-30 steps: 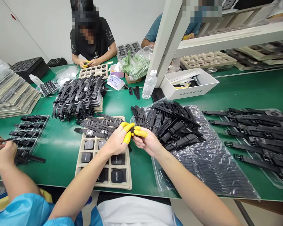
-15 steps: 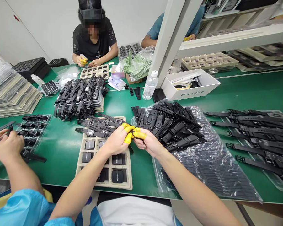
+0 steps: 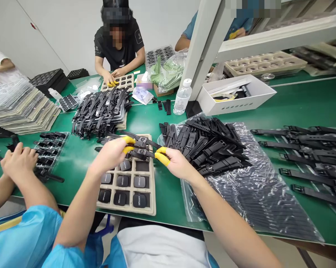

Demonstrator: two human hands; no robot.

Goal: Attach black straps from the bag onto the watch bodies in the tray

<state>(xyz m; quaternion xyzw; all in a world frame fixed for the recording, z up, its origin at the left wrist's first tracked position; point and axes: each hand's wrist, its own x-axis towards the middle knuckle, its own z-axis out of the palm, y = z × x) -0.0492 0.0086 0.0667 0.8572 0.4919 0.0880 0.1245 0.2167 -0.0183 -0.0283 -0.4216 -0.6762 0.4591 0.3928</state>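
Observation:
Yellow finger cots cover fingertips on both my hands. Between them a black smartwatch [image 3: 142, 152] with straps is stretched out, its sensor side facing up, over the far end of a beige tray [image 3: 153, 186]. My left hand [image 3: 112, 153] is closed on the watch's left side, and my right hand [image 3: 176, 160] pinches its right strap. Just beyond lies another strapped watch [image 3: 142, 139] on the tray. Nearer me, square black watch bodies [image 3: 140, 181] sit in the tray's compartments. To the right is a heap of loose black straps [image 3: 204, 145] on a plastic bag [image 3: 249, 197].
Stacked strapped watches [image 3: 101, 111] stand behind the tray. A water bottle [image 3: 183, 97] and a white box [image 3: 235, 96] stand beyond the straps, beside a white post [image 3: 201, 48]. More watches [image 3: 319, 160] lie at right. A co-worker's hands [image 3: 19, 160] are at left; another person [image 3: 119, 41] sits opposite.
My hands have moved apart, the left one leftward, revealing the watch stretched between them. The view has shifted slightly. The co-worker's hands at left have also moved.

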